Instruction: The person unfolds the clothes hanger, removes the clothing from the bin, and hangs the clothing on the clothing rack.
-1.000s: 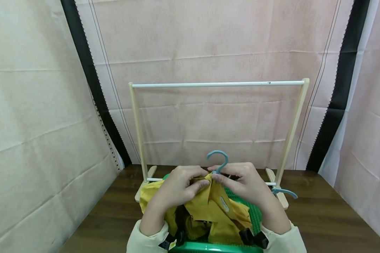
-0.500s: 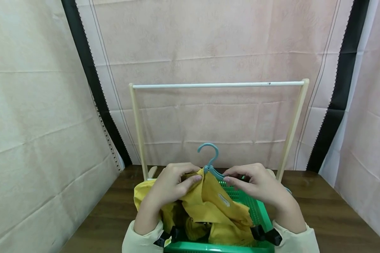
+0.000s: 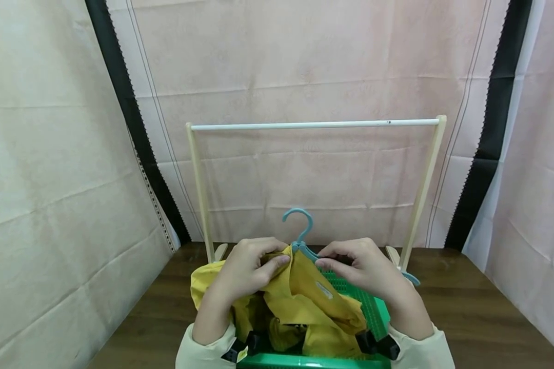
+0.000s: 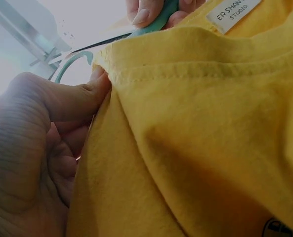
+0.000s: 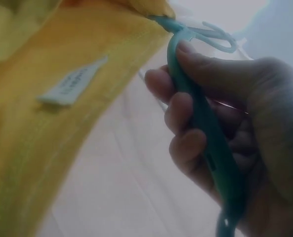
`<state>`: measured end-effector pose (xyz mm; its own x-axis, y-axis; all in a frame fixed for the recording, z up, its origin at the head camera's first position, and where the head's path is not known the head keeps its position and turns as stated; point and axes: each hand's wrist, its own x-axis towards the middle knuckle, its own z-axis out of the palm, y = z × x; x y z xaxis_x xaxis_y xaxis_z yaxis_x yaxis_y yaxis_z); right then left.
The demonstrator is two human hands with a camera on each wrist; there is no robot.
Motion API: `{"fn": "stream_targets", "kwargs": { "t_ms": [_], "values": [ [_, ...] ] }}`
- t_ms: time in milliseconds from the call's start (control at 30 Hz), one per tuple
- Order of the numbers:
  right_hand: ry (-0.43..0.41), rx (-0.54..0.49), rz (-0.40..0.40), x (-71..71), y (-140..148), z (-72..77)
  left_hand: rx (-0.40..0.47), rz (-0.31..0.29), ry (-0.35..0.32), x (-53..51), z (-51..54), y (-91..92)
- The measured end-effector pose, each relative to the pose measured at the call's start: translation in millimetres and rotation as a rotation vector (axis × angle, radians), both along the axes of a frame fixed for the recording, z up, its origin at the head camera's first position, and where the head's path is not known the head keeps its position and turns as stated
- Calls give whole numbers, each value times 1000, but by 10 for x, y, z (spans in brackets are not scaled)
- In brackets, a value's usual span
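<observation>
A yellow garment (image 3: 300, 292) lies bunched over a green basket, its collar drawn up towards a light-blue clothes hanger (image 3: 310, 221). Beside the hanger's neck, my left hand (image 3: 251, 266) pinches the collar edge between thumb and fingers, as the left wrist view also shows. Curled round the hanger's right arm (image 5: 205, 123) is my right hand (image 3: 357, 264), fingers on one side and thumb along the top. The hook points up. The hanger's left arm is hidden behind cloth and hand. Inside the neck opening a white label (image 4: 232, 16) shows.
Behind the basket (image 3: 314, 361) stands a cream rack with a white top bar (image 3: 314, 125). Another light-blue hanger (image 3: 411, 278) is near the rack's right foot, partly hidden by my right arm. Pale cloth walls (image 3: 64, 169) enclose the brown table (image 3: 138, 312).
The right hand has moved from the hanger's neck outward onto its right arm. The hanger's hook has shifted left and slightly up. My left hand, pinching the collar, has gone slightly left.
</observation>
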<state>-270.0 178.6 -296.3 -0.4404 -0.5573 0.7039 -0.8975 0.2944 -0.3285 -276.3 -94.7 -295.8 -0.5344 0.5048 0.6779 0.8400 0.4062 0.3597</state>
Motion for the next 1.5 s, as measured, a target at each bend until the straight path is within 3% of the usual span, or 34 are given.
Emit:
{"fn": "stream_targets", "kwargs": {
  "t_ms": [467,700,800,967,1167,1500],
  "values": [
    [59,21,-38,11,-36,31,-8,18,6,-10,6,46],
    [186,-112,79,68,-35,75,-7,31,14,-16,-13,71],
    [191,-114,131,99,-58,84,-2,47,27,-17,-20,71],
    [128,-60,205,148,-146,97,9,97,64,-18,-6,65],
    [-27,63,179,191,-268,75,23,197,118,-18,12,60],
    [-169,169,138,131,-301,-28,45,169,110,1,-2,60]
  ]
}}
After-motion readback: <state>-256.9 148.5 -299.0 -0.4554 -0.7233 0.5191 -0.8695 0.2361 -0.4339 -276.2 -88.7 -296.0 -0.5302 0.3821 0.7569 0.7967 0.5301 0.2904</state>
